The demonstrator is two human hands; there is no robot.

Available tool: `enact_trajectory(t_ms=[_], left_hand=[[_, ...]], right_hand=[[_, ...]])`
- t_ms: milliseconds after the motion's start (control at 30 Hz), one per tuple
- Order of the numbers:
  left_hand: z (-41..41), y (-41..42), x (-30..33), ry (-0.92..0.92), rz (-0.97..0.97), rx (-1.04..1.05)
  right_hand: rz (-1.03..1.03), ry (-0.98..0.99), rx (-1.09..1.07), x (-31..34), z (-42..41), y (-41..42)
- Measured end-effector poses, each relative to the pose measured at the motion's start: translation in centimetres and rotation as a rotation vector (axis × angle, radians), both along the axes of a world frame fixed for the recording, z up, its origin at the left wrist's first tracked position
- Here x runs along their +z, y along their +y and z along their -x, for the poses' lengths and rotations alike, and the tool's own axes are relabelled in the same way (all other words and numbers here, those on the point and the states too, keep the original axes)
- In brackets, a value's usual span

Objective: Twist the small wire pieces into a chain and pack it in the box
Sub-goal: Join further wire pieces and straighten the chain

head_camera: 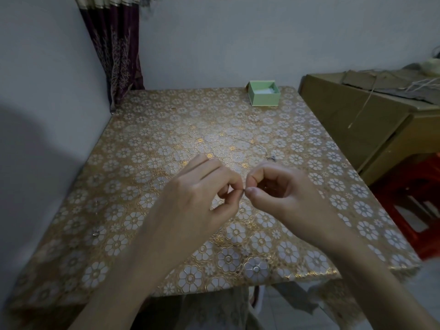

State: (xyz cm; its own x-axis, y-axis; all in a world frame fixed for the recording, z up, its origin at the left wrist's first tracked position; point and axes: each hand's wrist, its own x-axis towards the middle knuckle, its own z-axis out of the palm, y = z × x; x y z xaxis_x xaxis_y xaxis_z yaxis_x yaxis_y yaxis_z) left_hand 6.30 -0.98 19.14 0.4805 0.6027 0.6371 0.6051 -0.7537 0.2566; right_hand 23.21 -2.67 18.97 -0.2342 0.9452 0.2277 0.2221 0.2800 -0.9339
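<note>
Evidently the left hand (209, 186) and right hand (273, 184) each pinch a thin short wire piece (243, 189) above the floral-clothed counter (142, 139) for twisting, while the open pale-green cardboard box (263, 93) waits at the far edge for packing.

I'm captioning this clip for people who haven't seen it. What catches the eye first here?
Two hands meet at the centre: the left hand and right hand pinch a tiny wire piece between them above the gold floral tablecloth. At the table's far right corner stands an open green box.
</note>
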Motion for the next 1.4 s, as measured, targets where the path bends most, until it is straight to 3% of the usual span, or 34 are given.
enact_trajectory(t_ms=[333, 767, 1400], left_hand=[[-0.2, -0.1, -0.5, -0.053, 0.128, -0.003], [-0.1, 0.0, -0.5, -0.323, 0.577, -0.094], [0.2, 0.1, -0.6, -0.250, 0.487, -0.111]], right_hand=[[0.044, 0.054, -0.031, -0.5, 0.1, -0.2], [0.127, 0.114, 0.037, -0.8, 0.0, -0.3], [0.133, 0.198, 0.041, -1.1, -0.1, 0.1]])
